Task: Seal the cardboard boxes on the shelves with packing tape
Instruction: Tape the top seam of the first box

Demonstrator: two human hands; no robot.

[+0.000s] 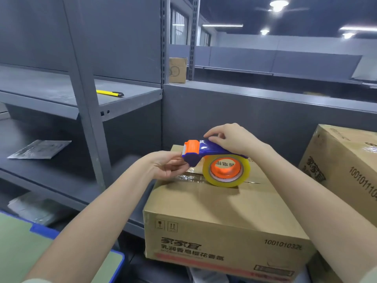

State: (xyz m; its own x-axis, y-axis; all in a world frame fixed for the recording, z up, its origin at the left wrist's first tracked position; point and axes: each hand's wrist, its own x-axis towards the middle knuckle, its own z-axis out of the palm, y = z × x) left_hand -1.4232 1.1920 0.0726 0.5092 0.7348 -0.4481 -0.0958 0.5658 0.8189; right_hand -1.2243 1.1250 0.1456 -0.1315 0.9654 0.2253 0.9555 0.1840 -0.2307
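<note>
Tape dispenser (206,151) sits on the box (224,211)!
Right hand (230,139) grips its blue body; left hand (165,165) pinches its front end.

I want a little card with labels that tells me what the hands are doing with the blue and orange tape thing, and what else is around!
tool: tape dispenser, blue with orange head, clear roll
left hand: pinches the dispenser's front end
right hand: grips its top
box: cardboard box under the roll, shiny tape on its top seam
nearby: second box on the right; yellow knife on the upper shelf
</note>
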